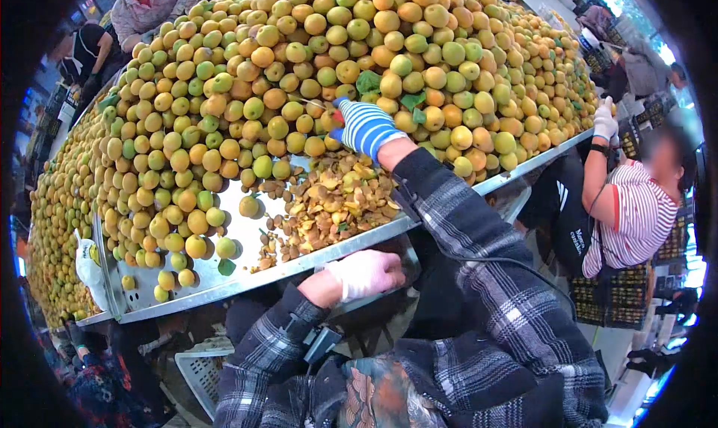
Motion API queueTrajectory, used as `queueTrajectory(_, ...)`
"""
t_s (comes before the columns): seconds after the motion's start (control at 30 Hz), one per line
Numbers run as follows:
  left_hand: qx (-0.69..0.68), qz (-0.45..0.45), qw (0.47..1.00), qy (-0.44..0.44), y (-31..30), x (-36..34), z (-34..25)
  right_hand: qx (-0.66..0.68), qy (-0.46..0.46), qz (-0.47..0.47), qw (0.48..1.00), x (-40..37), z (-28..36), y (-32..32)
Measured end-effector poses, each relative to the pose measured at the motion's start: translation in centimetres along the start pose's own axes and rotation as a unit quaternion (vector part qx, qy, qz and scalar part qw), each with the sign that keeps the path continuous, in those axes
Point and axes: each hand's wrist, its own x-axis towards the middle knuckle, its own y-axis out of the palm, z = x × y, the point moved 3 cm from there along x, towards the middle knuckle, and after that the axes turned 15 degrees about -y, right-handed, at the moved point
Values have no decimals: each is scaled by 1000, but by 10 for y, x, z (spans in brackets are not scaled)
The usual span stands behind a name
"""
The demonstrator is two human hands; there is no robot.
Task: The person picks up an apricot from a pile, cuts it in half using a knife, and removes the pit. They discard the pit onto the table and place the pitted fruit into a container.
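A large heap of apricots (262,57), yellow, orange and green, covers the metal table. My right hand (370,130), in a blue-and-white striped glove, is closed over the lower part of the heap. It grips what looks like a small knife (339,117) with a red handle and a thin blade pointing left into the fruit. Below it lies a pile of brown-orange apricot pieces (336,200). My left hand (370,274), in a white and pink glove, is outside the table's front edge. Its fingers are curled, and anything in them is hidden.
The table's metal rim (314,260) runs between my hands. A white plastic basket (200,379) stands low on the left. A white bag (90,269) lies by the divider. A person in a striped shirt (636,215) works on the right; another person (153,5) is at the far left.
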Motion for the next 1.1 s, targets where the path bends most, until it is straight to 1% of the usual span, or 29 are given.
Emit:
queueTrajectory(0.07, 58, -93, 994, -7, 10, 7, 16, -30, -12, 4, 999, 13, -5, 11)
queueTrajectory(0.1, 52, -97, 994, -5, 12, 9, 21, -33, -17, 8, 999, 17, -5, 12)
queueTrajectory(0.17, 110, -144, 983, -35, 13, 4, 23, -27, 7, 36, 999, 17, -1, 8)
queueTrajectory(0.2, 108, -144, 983, -34, 12, 2, 26, 7, 27, 20, 999, 13, -2, 6)
queueTrajectory(0.27, 38, -114, 993, 20, -1, -9, 24, 29, 41, -36, 998, 3, -4, 3)
queueTrajectory(0.3, -7, -81, 995, 57, -16, -20, 23, 59, 76, -38, 995, -4, -4, 1)
queueTrajectory(0.33, -130, -40, 988, 69, -32, -28, 20, 89, 81, -69, 990, -12, -5, 2)
queueTrajectory(0.37, -268, -59, 962, 3, -48, -37, 17, 166, 75, -98, 978, -22, 0, 0)
queueTrajectory(0.4, -346, -150, 916, 138, -62, -37, 31, 242, 69, -125, 960, -32, 6, -2)
queueTrajectory(0.43, -497, -202, 837, 112, -69, -31, 44, 321, 35, -141, 936, -38, 11, -1)
queueTrajectory(0.47, -619, -223, 744, 118, -77, -28, 52, 429, 59, -165, 886, -50, 21, 3)
queueTrajectory(0.53, -709, -118, 682, 135, -83, -19, 66, 460, 23, -103, 882, -60, 46, -7)
queueTrajectory(0.57, -711, -120, 681, 131, -81, -14, 68, 397, -20, -87, 914, -62, 58, -12)
queueTrajectory(0.6, -724, -150, 655, 159, -81, -10, 69, 343, -56, -93, 933, -64, 59, -8)
queueTrajectory(0.63, -735, -179, 627, 188, -82, -10, 68, 317, -61, -121, 939, -66, 62, -8)
queueTrajectory(0.67, -735, -180, 626, 186, -81, -10, 68, 290, -66, -148, 943, -67, 65, -10)
queueTrajectory(0.7, -753, -161, 598, 222, -82, -13, 67, 291, -66, -147, 943, -72, 65, -9)
queueTrajectory(0.73, -767, -141, 570, 259, -85, -17, 63, 242, -36, -161, 956, -77, 62, -9)
queueTrajectory(0.77, -724, -123, 591, 335, -92, -27, 53, 193, -5, -177, 965, -80, 59, -11)
queueTrajectory(0.8, -722, -122, 594, 333, -93, -29, 50, 194, -4, -181, 964, -82, 59, -11)
queueTrajectory(0.87, -718, -151, 583, 349, -92, -31, 47, 189, -50, -232, 953, -88, 62, -16)
queueTrajectory(0.9, -732, -136, 573, 344, -91, -31, 49, 261, -60, -236, 934, -87, 57, -10)
queueTrajectory(0.93, -731, -136, 574, 342, -91, -29, 50, 263, -59, -237, 934, -88, 57, -11)
queueTrajectory(0.97, -743, -127, 562, 341, -90, -25, 52, 380, -19, -211, 900, -88, 57, -10)
queueTrajectory(1.0, -754, -118, 549, 340, -89, -22, 53, 491, 19, -181, 852, -87, 59, -9)
queueTrajectory(1.03, -745, -141, 562, 332, -89, -24, 49, 542, 59, -168, 821, -90, 66, -14)
queueTrajectory(1.07, -744, -142, 562, 332, -90, -23, 50, 498, 48, -170, 849, -89, 68, -14)
queueTrajectory(1.1, -745, -163, 568, 310, -90, -21, 53, 464, 31, -186, 865, -87, 66, -12)
